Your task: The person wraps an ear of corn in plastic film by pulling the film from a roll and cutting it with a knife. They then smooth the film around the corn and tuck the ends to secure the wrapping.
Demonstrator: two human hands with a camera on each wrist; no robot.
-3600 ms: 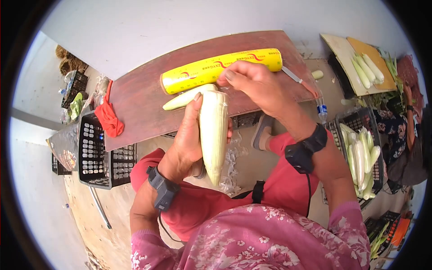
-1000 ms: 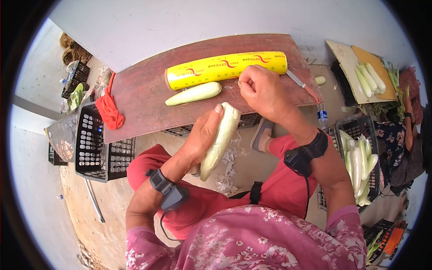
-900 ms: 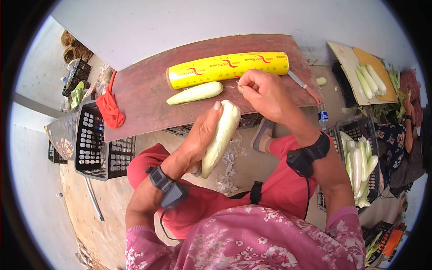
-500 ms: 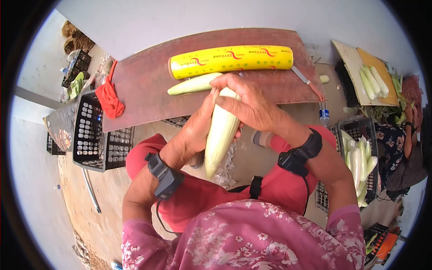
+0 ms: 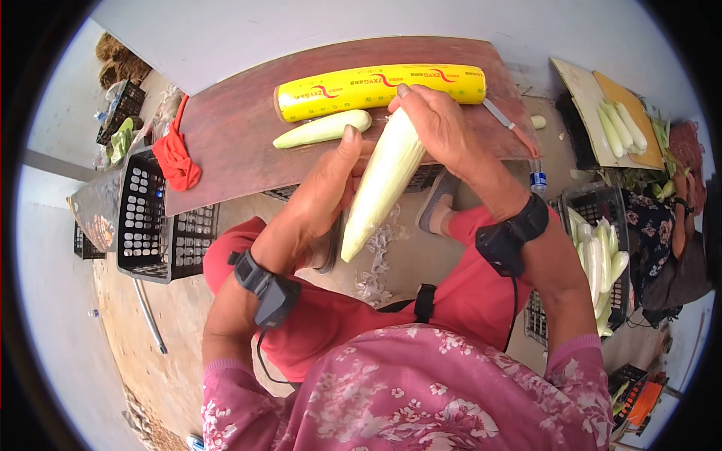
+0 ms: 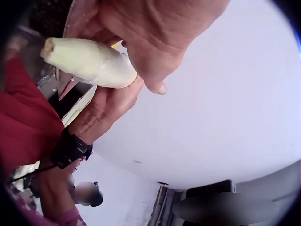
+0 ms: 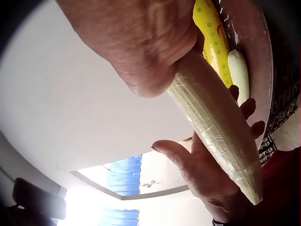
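Note:
A pale green ear of corn in its husk [image 5: 380, 184], glossy with clear film, slants between my hands with its narrow tip toward me. My right hand [image 5: 444, 128] grips the wide end, thumb lying over the top. Beside the ear is my left hand [image 5: 323, 180], its thumb raised and spread away from it. In the right wrist view the left fingers [image 7: 248, 108] show loosely behind the husk. A second ear [image 5: 323, 129] lies on the board just beyond, in front of the yellow roll of cling film [image 5: 383, 86].
A knife [image 5: 502, 116] lies at the right of the reddish board [image 5: 233, 143]. Red cloth [image 5: 177, 154] hangs at its left, over a black crate [image 5: 143, 248]. Another crate of ears [image 5: 602, 263] stands at right, near another person [image 5: 654, 248].
A second ago my left hand held the ear alone, with the right apart from it. Then both hands closed round its top. Now the right grips it, farther up and right; the left has loosened.

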